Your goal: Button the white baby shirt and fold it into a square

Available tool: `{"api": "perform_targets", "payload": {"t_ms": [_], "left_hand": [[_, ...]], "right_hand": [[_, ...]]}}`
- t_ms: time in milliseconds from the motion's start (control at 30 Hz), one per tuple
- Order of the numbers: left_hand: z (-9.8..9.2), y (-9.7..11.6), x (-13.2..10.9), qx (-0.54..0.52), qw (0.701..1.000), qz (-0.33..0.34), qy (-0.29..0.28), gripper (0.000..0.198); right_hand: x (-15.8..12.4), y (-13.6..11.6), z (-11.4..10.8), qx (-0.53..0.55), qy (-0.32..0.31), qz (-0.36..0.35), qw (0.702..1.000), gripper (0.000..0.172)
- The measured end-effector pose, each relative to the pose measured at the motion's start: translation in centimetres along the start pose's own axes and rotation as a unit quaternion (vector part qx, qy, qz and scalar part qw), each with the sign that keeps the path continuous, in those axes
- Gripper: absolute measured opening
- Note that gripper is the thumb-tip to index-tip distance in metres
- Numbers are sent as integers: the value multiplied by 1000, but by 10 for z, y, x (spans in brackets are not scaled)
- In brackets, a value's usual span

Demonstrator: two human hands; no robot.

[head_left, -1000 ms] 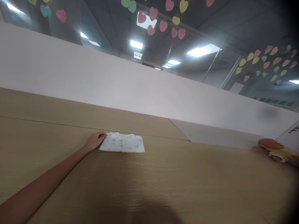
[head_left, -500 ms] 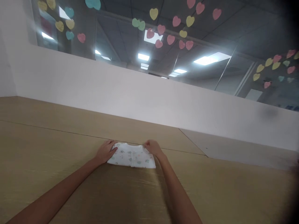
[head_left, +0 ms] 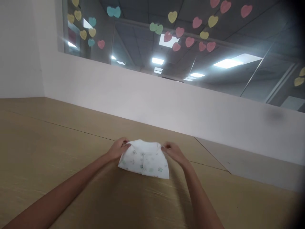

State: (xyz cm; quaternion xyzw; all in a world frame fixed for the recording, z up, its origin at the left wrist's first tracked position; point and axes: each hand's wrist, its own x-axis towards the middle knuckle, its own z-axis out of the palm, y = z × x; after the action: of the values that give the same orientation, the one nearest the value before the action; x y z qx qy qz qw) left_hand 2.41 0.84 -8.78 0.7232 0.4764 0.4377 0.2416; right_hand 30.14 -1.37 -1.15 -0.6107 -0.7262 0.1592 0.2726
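The left hand [head_left: 118, 149] and right hand [head_left: 175, 152], two in all and well apart, each pinch one upper corner of one white shirt [head_left: 143, 160] over the desk [head_left: 238, 197] (its small prints are blurred). Beyond, eleven pink hearts [head_left: 189, 42] and two green hearts [head_left: 159, 29] dot the glass [head_left: 133, 41].

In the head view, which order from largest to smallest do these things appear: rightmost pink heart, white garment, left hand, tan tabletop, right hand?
1. Tan tabletop
2. White garment
3. Left hand and right hand: too alike to rank
4. Rightmost pink heart
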Motion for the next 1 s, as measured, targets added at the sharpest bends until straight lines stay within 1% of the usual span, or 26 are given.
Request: {"api": "perform_targets", "payload": {"t_ms": [67,133,200,267,333,367,400,467,567,633,700,733,800,867,933,1000], "left_hand": [[-22,29,4,-33,999,30,30,30],[-46,64,2,-36,993,90,69,28],[-68,98,-8,-19,986,143,87,26],[-86,127,-22,24,977,171,123,26],[-98,145,-36,64,973,165,146,28],[-102,149,-42,80,975,148,148,29],[-105,150,-45,92,978,126,138,31],[-107,145,-45,102,988,82,86,33],[-101,121,-30,87,995,40,-30,35],[-92,99,-16,74,993,21,-91,37],[-80,75,-4,70,985,0,-155,40],[-74,63,0,70,980,-12,-185,41],[-64,41,5,69,970,-32,-229,41],[-58,21,5,70,963,-48,-257,40],[-58,6,4,80,954,-57,-283,37],[-62,-6,3,110,938,-71,-321,32]], "right_hand": [[-12,-20,-27,100,33,-55,993,16],[-29,-38,-54,181,60,-102,976,17],[-50,-52,-77,222,91,-139,961,17],[-72,-61,-93,240,151,-173,943,18],[-91,-68,-103,229,193,-170,939,20],[-97,-71,-106,216,203,-162,941,21],[-102,-73,-107,200,202,-151,947,22],[-103,-75,-107,157,172,-133,963,24],[-87,-68,-98,87,81,-94,988,27],[-68,-54,-85,55,17,-55,997,30],[-48,-34,-69,28,-25,-15,999,32],[-38,-24,-59,12,-35,-1,999,32],[-23,-4,-41,-8,-45,10,999,31],[-13,9,-26,-14,-65,21,998,32],[-9,17,-16,-6,-88,31,996,33],[-7,22,-12,2,-116,31,993,36]]}}
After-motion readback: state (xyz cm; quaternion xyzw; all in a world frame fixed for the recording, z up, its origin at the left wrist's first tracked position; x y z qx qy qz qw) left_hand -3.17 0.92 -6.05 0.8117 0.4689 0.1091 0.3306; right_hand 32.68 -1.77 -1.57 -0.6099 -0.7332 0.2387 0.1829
